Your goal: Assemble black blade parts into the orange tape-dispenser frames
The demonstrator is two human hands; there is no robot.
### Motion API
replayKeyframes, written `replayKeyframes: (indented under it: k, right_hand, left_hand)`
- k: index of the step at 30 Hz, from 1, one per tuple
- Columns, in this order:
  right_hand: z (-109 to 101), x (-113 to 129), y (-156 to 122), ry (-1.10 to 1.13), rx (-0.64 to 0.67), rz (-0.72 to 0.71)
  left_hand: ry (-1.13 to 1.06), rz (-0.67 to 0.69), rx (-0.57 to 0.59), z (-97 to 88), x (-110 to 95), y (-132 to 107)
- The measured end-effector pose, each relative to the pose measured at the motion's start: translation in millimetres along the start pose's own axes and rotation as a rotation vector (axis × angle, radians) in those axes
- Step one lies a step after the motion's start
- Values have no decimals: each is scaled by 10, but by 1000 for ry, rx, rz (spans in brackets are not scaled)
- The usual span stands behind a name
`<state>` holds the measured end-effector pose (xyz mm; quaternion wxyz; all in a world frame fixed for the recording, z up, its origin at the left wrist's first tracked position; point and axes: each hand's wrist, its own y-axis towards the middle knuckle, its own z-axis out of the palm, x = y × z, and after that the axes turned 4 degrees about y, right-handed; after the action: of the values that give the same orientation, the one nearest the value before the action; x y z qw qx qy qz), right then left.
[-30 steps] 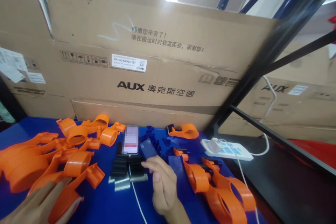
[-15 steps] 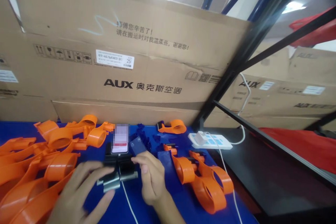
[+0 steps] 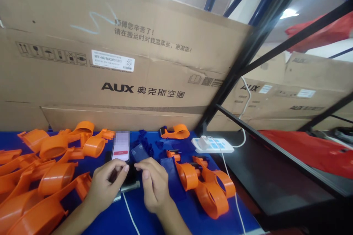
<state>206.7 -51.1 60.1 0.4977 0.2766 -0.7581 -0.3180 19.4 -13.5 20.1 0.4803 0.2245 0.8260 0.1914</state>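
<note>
Both my hands meet over small black parts [image 3: 129, 180] on the blue table [image 3: 154, 224]. My left hand [image 3: 106, 185] pinches at the black parts with thumb and fingers curled. Fingers bent, my right hand [image 3: 154, 185] presses on the same black parts from the right. A phone [image 3: 120, 146] with a lit screen stands just behind my fingers, a white cable [image 3: 129, 216] running from it toward me. A dark blue flat piece [image 3: 138, 151] lies beside the phone.
Orange plastic housings are heaped at the left [image 3: 46, 169] and lie at the right [image 3: 205, 187]. A white power strip [image 3: 213, 145] sits at the table's right edge. Big cardboard boxes [image 3: 124, 62] wall the back. A black shelf frame [image 3: 248, 51] stands to the right.
My left hand came in from the lower left and closed on the black parts beside my right hand. The view swung to the right.
</note>
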Motion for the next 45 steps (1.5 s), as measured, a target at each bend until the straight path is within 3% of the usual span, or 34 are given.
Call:
replayKeyframes:
  k: [4, 6, 8, 10, 13, 15, 17, 23, 27, 33, 37, 42, 45]
  right_hand:
    - [-181, 86, 70, -174, -95, -1]
    - [-432, 113, 105, -425, -154, 55]
    - [-739, 106, 107, -765, -150, 213]
    - [-1015, 65, 70, -1089, -1, 411]
    - [-1224, -20, -16, -1256, 256, 578]
    - [-1229, -62, -50, -1256, 340, 611]
    - [-1193, -78, -43, -1248, 336, 610]
    - [-1181, 26, 131, -1244, 116, 524]
    - [-1115, 178, 222, -1192, -47, 386]
    - [-958, 335, 299, -1127, -161, 198]
    - [-956, 345, 349, -1118, -198, 125]
    - [-991, 387, 410, -1028, -250, 25]
    - [-931, 487, 405, -868, -272, -44]
  left_hand:
    - [69, 85, 16, -36, -170, 8]
    - [102, 118, 21, -51, -209, 5]
    - [112, 152, 21, -54, -200, -5]
    - [107, 189, 15, -43, -161, -14]
    - [100, 238, 11, -25, -107, -14]
    - [102, 248, 15, -23, -97, -6]
    - [103, 245, 14, -26, -103, 3]
    - [91, 216, 23, -23, -118, -2]
    - [50, 190, 33, -27, -130, -9]
    - [1, 74, 52, -7, -145, 21]
    - [13, 39, 146, 44, -123, 17]
    - [97, 206, 367, 59, -147, -22]
    - [-2, 129, 348, 41, -157, -23]
